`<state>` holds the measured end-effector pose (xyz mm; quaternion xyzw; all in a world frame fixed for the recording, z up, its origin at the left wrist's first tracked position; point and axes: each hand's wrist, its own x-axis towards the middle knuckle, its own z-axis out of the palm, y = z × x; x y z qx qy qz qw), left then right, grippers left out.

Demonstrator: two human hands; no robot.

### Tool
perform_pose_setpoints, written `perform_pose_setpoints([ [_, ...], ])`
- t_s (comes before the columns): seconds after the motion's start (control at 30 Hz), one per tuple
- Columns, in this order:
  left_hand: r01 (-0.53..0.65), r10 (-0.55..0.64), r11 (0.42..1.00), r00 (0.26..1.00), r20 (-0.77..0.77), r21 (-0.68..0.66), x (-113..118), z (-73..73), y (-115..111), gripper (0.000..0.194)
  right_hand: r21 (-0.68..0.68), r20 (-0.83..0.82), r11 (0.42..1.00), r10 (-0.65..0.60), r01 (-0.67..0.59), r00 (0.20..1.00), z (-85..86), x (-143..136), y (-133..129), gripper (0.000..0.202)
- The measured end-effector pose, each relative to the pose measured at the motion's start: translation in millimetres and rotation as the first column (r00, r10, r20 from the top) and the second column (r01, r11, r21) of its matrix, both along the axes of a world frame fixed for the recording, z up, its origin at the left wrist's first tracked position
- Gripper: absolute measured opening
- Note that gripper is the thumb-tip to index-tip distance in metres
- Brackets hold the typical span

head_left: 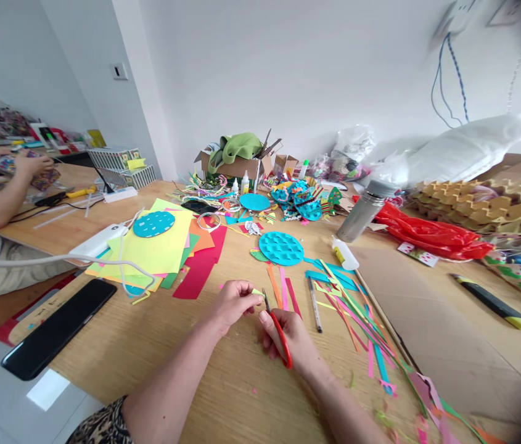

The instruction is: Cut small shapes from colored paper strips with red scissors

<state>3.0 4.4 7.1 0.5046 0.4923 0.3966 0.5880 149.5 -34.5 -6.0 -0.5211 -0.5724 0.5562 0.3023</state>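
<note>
Two hands meet in close work: your left hand [237,303] pinches a small yellow-green paper scrap [256,292], and your right hand [293,339] grips the red scissors [283,342], tips so near those fingertips that one slip might nick you or spoil the scrap. Just beyond lie loose paper strips [283,288] and a blue disc [281,248]; a pen [314,305] and tangled strips [358,316] crowd your right, while left of your left forearm a phone [60,328], seemingly jutting past the table [223,388], could fall if bumped.
</note>
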Motion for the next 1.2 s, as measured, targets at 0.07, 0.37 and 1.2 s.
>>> perform_pose_setpoints([
  [0.07, 0.001, -0.001, 1.000, 1.000, 0.001, -0.002, -0.1, 0.6, -0.1, 0.017, 0.002, -0.001, 1.000, -0.001, 0.001, 1.000, -0.2, -0.1, 0.7, 0.051],
  [0.37, -0.006, 0.006, 1.000, 1.000, 0.003, -0.012, 0.3, 0.7, -1.0, 0.017, -0.011, 0.002, 1.000, -0.011, 0.011, 1.000, -1.9, 0.0, 0.9, 0.052],
  [1.2, 0.048, -0.047, 0.998, 0.999, 0.024, -0.042, -0.6, 4.9, -3.2, 0.014, -0.008, 0.027, 1.000, 0.002, -0.002, 1.000, -1.0, 1.9, 1.2, 0.052],
])
